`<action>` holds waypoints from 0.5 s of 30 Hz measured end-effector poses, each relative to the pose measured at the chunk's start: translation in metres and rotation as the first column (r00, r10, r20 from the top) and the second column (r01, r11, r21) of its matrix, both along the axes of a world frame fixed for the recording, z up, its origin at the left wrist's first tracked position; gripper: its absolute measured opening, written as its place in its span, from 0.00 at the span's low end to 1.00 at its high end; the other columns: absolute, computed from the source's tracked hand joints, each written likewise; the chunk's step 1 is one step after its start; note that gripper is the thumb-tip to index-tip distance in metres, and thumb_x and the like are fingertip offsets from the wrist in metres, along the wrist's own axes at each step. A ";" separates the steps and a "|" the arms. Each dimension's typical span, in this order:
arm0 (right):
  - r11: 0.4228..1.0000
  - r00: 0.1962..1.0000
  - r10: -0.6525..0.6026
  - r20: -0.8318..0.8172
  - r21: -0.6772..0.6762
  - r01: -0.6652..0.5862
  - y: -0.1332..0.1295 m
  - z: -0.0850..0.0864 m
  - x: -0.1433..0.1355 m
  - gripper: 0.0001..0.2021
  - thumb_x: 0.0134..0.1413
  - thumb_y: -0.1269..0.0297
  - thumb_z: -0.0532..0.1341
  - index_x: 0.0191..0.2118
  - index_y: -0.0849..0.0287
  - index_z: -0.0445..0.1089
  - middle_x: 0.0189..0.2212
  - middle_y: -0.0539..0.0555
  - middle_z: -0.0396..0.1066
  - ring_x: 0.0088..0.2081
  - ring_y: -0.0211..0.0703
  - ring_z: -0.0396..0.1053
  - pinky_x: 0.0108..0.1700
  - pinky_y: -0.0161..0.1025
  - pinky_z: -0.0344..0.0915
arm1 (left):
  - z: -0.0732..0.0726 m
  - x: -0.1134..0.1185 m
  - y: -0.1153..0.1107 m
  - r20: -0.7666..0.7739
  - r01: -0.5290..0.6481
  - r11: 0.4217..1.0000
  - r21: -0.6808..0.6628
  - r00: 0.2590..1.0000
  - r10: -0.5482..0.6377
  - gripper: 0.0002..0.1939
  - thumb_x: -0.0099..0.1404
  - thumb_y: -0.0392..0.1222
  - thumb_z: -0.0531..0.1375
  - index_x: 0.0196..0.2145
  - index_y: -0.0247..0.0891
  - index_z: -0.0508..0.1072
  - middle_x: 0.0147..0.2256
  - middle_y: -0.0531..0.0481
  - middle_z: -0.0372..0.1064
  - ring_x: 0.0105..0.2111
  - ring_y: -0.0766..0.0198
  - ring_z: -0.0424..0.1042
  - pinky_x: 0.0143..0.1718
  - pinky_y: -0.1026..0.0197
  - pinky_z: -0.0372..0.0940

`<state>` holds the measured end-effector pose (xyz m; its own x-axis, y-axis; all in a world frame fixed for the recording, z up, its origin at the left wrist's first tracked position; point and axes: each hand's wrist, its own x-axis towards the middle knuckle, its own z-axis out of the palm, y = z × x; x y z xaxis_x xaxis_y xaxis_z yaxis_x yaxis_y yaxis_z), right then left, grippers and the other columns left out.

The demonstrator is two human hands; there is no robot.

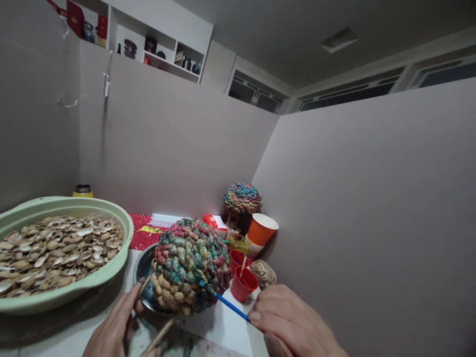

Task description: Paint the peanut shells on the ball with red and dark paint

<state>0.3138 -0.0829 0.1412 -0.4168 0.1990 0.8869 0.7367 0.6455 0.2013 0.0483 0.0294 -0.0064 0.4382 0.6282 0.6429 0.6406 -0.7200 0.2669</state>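
A ball covered in peanut shells (189, 265), painted teal, red and purple with its lower left part bare tan, stands on wooden sticks over a dark metal dish (143, 270). My left hand (113, 329) grips one of the sticks at the ball's lower left. My right hand (292, 325) holds a thin blue paintbrush (225, 301), whose tip touches the ball's lower right side. A red cup of paint (243, 283) with a stick in it stands just right of the ball.
A pale green basket (74, 290) full of peanut shells fills the left. Behind the ball are a second painted shell ball (242, 198), a stack of orange paper cups (260, 230), another red cup (236, 258), twine (263, 272) and red packets (143, 230). Grey partition walls enclose the desk.
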 end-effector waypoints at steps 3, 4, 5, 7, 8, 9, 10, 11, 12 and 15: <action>1.000 1.000 -0.003 0.005 -0.013 0.003 -0.001 -0.002 0.000 0.09 0.68 0.69 0.55 0.39 0.64 0.71 0.24 0.53 0.75 0.27 0.38 0.75 0.33 0.36 0.74 | 0.000 0.000 0.000 0.006 -0.005 1.000 0.005 1.000 0.005 0.41 0.55 0.40 0.63 0.65 0.36 0.55 0.58 0.38 0.73 0.53 0.52 0.76 0.50 0.60 0.73; 1.000 1.000 -0.009 0.013 -0.009 0.009 -0.001 -0.003 0.000 0.09 0.69 0.68 0.55 0.39 0.64 0.71 0.24 0.53 0.75 0.27 0.38 0.76 0.33 0.35 0.74 | 0.000 0.000 0.000 0.009 -0.005 1.000 0.000 1.000 0.005 0.41 0.55 0.40 0.63 0.65 0.35 0.55 0.57 0.38 0.74 0.53 0.52 0.76 0.50 0.61 0.73; 1.000 1.000 -0.014 0.023 -0.001 0.014 0.000 -0.003 0.000 0.10 0.69 0.68 0.55 0.39 0.64 0.71 0.24 0.53 0.76 0.27 0.38 0.76 0.34 0.35 0.74 | -0.001 0.000 0.000 0.012 -0.005 1.000 -0.008 1.000 0.005 0.41 0.55 0.40 0.63 0.65 0.35 0.55 0.57 0.38 0.74 0.53 0.52 0.76 0.50 0.62 0.73; 0.999 0.999 -0.033 0.038 0.011 0.033 0.002 -0.003 -0.001 0.10 0.70 0.68 0.54 0.39 0.64 0.71 0.25 0.53 0.76 0.28 0.37 0.76 0.35 0.35 0.74 | -0.003 0.000 0.001 0.018 -0.006 1.000 -0.023 1.000 0.007 0.41 0.55 0.40 0.63 0.65 0.36 0.55 0.57 0.39 0.73 0.54 0.52 0.76 0.50 0.62 0.73; 0.999 0.998 -0.045 0.045 0.010 0.045 0.002 -0.003 -0.002 0.11 0.70 0.68 0.54 0.39 0.64 0.71 0.25 0.53 0.76 0.28 0.37 0.76 0.36 0.34 0.74 | -0.003 0.000 0.001 0.021 -0.006 1.000 -0.030 1.000 0.006 0.41 0.55 0.40 0.63 0.65 0.36 0.56 0.58 0.40 0.73 0.54 0.52 0.76 0.51 0.61 0.73; 0.998 0.997 -0.057 0.051 0.003 0.057 0.003 -0.002 -0.003 0.10 0.70 0.69 0.53 0.39 0.63 0.71 0.25 0.53 0.77 0.28 0.37 0.76 0.36 0.34 0.74 | -0.004 0.000 0.002 0.024 -0.006 0.999 -0.035 1.000 0.007 0.41 0.55 0.39 0.63 0.64 0.37 0.56 0.58 0.40 0.73 0.54 0.51 0.75 0.51 0.60 0.73; 0.998 0.996 -0.068 0.056 -0.001 0.068 0.003 0.000 -0.004 0.11 0.71 0.69 0.53 0.39 0.63 0.71 0.25 0.53 0.77 0.29 0.37 0.76 0.36 0.34 0.74 | -0.004 0.000 0.002 0.028 -0.008 0.999 -0.040 1.000 0.009 0.41 0.55 0.40 0.63 0.65 0.37 0.56 0.58 0.40 0.73 0.54 0.51 0.75 0.51 0.59 0.73; 0.997 0.995 -0.079 0.063 -0.009 0.080 0.004 0.002 -0.006 0.11 0.71 0.69 0.52 0.39 0.63 0.71 0.25 0.53 0.77 0.29 0.36 0.76 0.36 0.34 0.74 | -0.003 0.000 0.002 0.031 -0.011 0.999 -0.046 0.999 0.013 0.41 0.55 0.40 0.63 0.65 0.37 0.56 0.58 0.40 0.73 0.54 0.51 0.76 0.51 0.60 0.73; 0.996 0.994 -0.084 0.075 -0.015 0.086 0.004 0.005 -0.007 0.11 0.71 0.68 0.52 0.39 0.63 0.71 0.25 0.53 0.77 0.28 0.36 0.76 0.35 0.33 0.74 | -0.003 0.000 0.001 0.029 -0.015 0.999 -0.051 0.999 0.016 0.41 0.55 0.39 0.63 0.64 0.37 0.56 0.58 0.40 0.73 0.54 0.52 0.76 0.51 0.60 0.73; 0.997 0.991 -0.079 0.107 -0.007 0.080 0.002 0.011 -0.009 0.13 0.72 0.68 0.50 0.37 0.62 0.70 0.23 0.52 0.76 0.26 0.35 0.75 0.34 0.32 0.72 | -0.002 0.000 0.001 0.020 -0.012 0.999 -0.033 1.000 0.012 0.41 0.55 0.39 0.63 0.64 0.36 0.56 0.57 0.40 0.74 0.53 0.53 0.77 0.50 0.62 0.73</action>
